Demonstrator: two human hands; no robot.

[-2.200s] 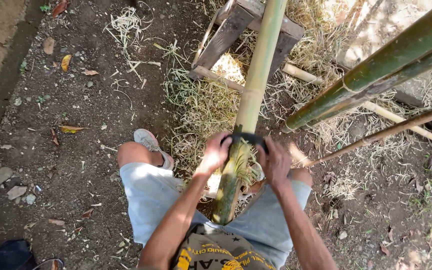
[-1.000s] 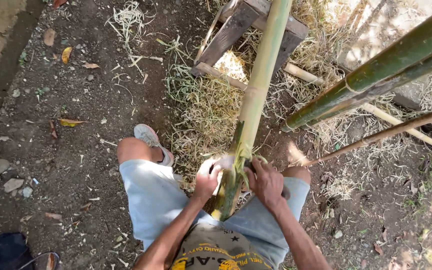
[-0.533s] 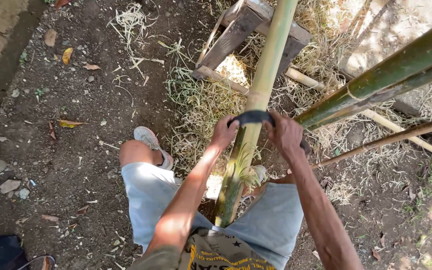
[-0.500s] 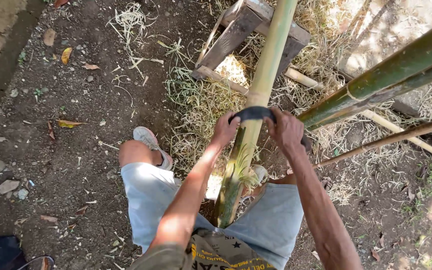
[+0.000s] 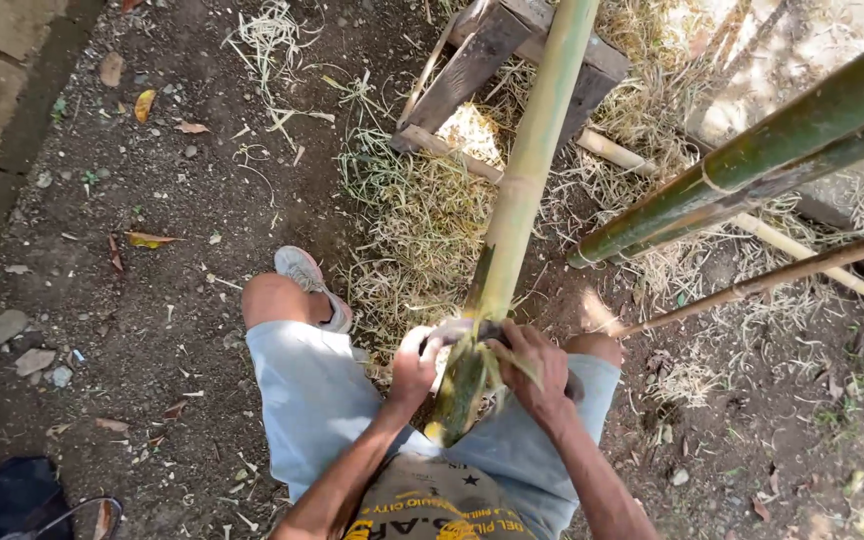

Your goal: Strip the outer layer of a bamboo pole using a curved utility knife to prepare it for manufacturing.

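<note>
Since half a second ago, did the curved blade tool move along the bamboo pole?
Yes. The curved blade tool slid down the bamboo pole toward the person's lap, away from the wooden stand, with both hands following.

Bare dirt ground strewn with dry leaves and small stones, a heap of pale bamboo shavings just beyond the grip, a wooden sawhorse standing farther out, a dark bag at the near left edge

Outdoor bamboo-working yard, bare dirt ground, straw shavings, stacked bamboo poles, wooden sawhorse
</note>
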